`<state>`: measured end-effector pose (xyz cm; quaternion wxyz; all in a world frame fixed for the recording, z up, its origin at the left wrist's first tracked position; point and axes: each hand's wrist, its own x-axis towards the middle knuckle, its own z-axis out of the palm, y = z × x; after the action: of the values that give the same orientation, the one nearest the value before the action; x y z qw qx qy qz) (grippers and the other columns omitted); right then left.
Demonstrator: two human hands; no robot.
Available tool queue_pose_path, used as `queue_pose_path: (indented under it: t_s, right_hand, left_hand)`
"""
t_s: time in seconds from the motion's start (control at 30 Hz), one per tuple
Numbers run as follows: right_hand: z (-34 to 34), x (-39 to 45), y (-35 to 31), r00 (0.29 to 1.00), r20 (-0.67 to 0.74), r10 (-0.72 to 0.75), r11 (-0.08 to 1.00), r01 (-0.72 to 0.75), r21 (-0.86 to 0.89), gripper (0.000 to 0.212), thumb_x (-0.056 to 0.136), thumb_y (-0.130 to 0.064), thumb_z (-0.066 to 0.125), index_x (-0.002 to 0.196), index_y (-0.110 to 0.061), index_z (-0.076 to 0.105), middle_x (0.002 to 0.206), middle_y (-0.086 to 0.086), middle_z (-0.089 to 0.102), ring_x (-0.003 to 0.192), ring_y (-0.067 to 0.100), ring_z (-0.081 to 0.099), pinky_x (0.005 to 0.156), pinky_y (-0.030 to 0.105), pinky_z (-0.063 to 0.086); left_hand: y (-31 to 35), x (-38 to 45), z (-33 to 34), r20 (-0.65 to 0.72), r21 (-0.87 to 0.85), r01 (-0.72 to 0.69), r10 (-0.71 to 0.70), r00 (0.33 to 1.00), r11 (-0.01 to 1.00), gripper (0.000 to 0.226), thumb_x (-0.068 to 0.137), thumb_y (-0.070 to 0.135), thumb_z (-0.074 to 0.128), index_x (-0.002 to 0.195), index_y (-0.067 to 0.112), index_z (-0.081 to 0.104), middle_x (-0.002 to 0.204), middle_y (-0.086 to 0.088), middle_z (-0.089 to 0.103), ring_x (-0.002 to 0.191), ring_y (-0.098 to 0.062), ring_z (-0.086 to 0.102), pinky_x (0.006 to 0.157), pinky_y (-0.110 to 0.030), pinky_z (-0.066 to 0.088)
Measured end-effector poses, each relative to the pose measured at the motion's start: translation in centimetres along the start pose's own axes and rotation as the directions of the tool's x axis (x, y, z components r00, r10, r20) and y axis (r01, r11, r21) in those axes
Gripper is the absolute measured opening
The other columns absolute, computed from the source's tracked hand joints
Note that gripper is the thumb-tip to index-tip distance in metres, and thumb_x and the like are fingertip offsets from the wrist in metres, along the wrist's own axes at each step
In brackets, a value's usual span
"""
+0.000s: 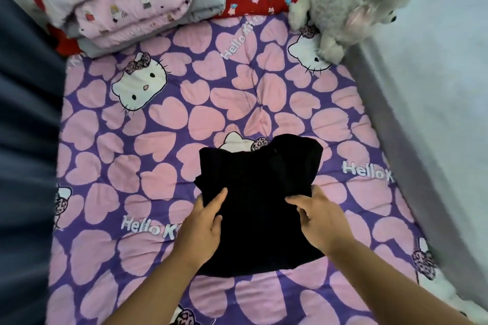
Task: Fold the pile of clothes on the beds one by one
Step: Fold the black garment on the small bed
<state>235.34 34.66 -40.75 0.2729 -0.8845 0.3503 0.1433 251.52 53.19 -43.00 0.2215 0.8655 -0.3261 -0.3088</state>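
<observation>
Both hands are gripping the black garment (260, 208) on the bed (158, 140), its folds unreadable. Left hand (204, 224) is clamping fingers (215, 202) at nine o'clock, right hand (320, 219) at three, fingertips partly hidden.

Purple quilted bedcover with pink hearts (169, 119) — white "Hello Kitty" lettering printed repeatedly, partly cut off — no other legible text.

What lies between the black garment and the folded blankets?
Only bedsheet, as the head view shows, between the black garment and the folded blankets.
</observation>
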Motion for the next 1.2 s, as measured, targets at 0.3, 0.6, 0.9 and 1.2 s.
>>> queue_pose_path:
  t_s: [0.3, 0.6, 0.9, 1.2]
  right_hand:
    - [-10.8, -12.6, 4.6, 0.928, -0.285, 0.239, 0.970, -0.213, 0.120, 0.042, 0.097, -0.015, 0.043, 0.135, -0.031, 0.052, 0.135, 0.004, 0.047, 0.112, 0.026, 0.055, 0.091, 0.029, 0.045]
    - [-17.0, -30.3, 15.5, 0.661, -0.472, 0.583, 0.809, -0.416, 0.416, 0.042, 0.090, -0.020, 0.058, 0.131, -0.031, 0.056, 0.134, 0.006, 0.047, 0.112, 0.024, 0.057, 0.091, 0.029, 0.044]
    - [-18.5, -47.7, 29.8, 0.351, -0.507, 0.787, 0.615, -0.503, 0.607, 0.042, 0.089, -0.018, 0.061, 0.130, -0.027, 0.057, 0.131, 0.009, 0.048, 0.106, 0.024, 0.058, 0.082, 0.019, 0.039]
    - [-14.4, -52.8, 40.8, 0.313, -0.272, 0.910, 0.392, -0.435, 0.811, 0.053, 0.091, -0.023, 0.059, 0.140, -0.035, 0.043, 0.117, 0.001, 0.045, 0.081, 0.005, 0.047, 0.077, 0.013, 0.036]
  left_hand:
    - [16.6, -2.8, -3.0, 0.034, 0.027, -0.310, 0.309, 0.951, 0.950, 0.057, 0.097, 0.015, 0.049, 0.144, 0.040, 0.030, 0.154, -0.004, 0.025, 0.133, -0.020, 0.041, 0.103, -0.024, 0.036]
    - [36.8, -9.0, 3.8, 0.262, -0.002, -0.628, 0.606, 0.751, 0.778, 0.060, 0.095, 0.009, 0.044, 0.146, 0.036, 0.029, 0.150, -0.002, 0.028, 0.104, -0.017, 0.057, 0.087, -0.028, 0.050]
    - [54.2, -17.6, 18.4, 0.414, -0.061, -0.830, 0.770, 0.485, 0.555, 0.065, 0.091, 0.006, 0.041, 0.148, 0.036, 0.026, 0.139, 0.004, 0.034, 0.081, -0.013, 0.058, 0.070, -0.024, 0.050]
    - [59.4, -19.1, 31.1, 0.491, -0.065, -0.833, 0.744, 0.453, 0.549, 0.051, 0.097, 0.008, 0.044, 0.143, 0.029, 0.036, 0.144, 0.003, 0.030, 0.111, -0.008, 0.049, 0.090, -0.013, 0.038]
